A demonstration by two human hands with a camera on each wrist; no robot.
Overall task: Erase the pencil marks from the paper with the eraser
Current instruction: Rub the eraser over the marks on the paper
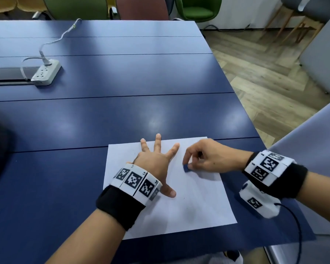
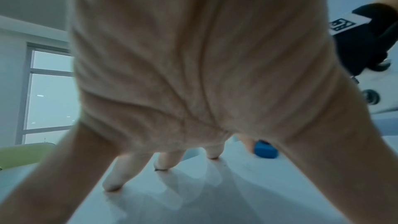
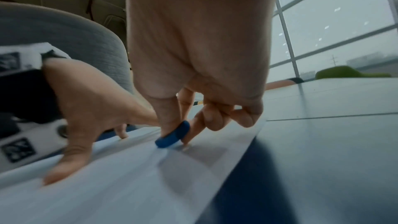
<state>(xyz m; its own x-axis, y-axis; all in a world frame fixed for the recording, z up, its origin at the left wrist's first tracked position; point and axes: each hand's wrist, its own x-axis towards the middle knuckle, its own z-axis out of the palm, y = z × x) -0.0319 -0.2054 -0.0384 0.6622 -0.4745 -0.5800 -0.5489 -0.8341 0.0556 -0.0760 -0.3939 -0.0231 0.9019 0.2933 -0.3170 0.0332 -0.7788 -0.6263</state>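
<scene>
Nearest the body, the left hand [image 1: 154,164] lies spread flat, pinning the paper [image 1: 198,206] to the blue worktop [image 1: 103,115]. Just beyond, the right hand [image 1: 208,157] pinches a small blue eraser [image 1: 187,168] against the sheet. Thin paper likely creases easily, so firm pinning close beside the rubbing helps. Farther off sits a power strip [image 1: 46,73].

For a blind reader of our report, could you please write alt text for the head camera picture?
A right hand pinches a small blue eraser against a white paper on a blue table, while the left hand presses flat on the sheet with fingers spread. A white power strip lies farther back.
</scene>
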